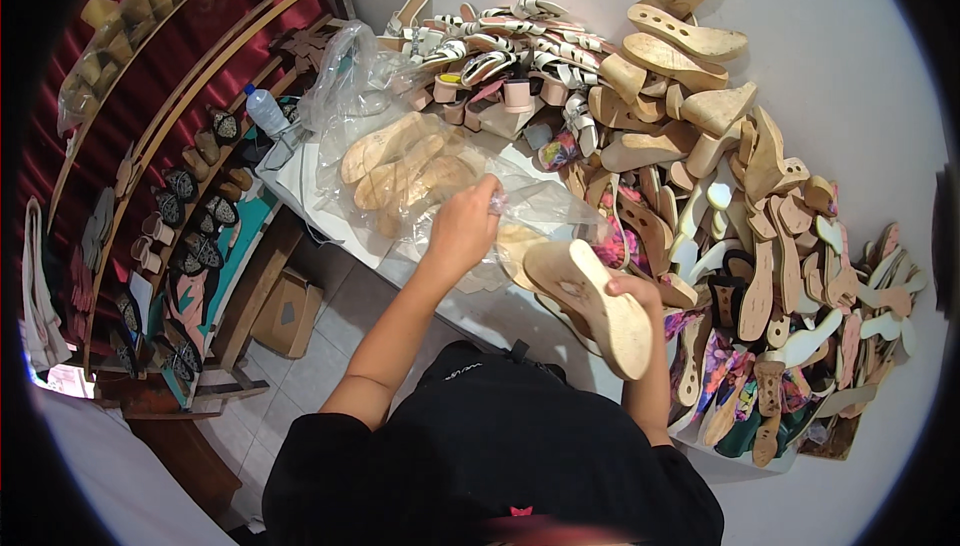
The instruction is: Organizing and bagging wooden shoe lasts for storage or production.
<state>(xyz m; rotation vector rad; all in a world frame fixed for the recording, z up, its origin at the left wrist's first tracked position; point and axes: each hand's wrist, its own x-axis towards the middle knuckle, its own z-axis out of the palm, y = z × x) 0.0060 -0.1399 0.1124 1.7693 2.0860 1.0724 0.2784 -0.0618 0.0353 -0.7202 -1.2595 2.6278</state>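
Observation:
My left hand point(463, 229) is closed around a bunched edge of a clear plastic bag point(345, 81). Through the film show several pale wooden shoe soles point(395, 151) lying inside. At the right, my right hand point(638, 298) grips a thick wooden platform shoe sole point(590, 296) by its side, tilted, its broad end toward me. Another sole shows partly behind it, and I cannot tell whether the hand holds that one too. The bag's open end spreads between my hands, near the held sole.
White strappy sandals point(490, 66) are heaped along the wall. Bare wooden soles point(690, 61) and floral-lined pieces point(715, 366) pile up on the right of the white table point(470, 311). A water bottle point(264, 111) stands at the left, beside a shoe rack point(165, 171). A cardboard box point(286, 314) sits below.

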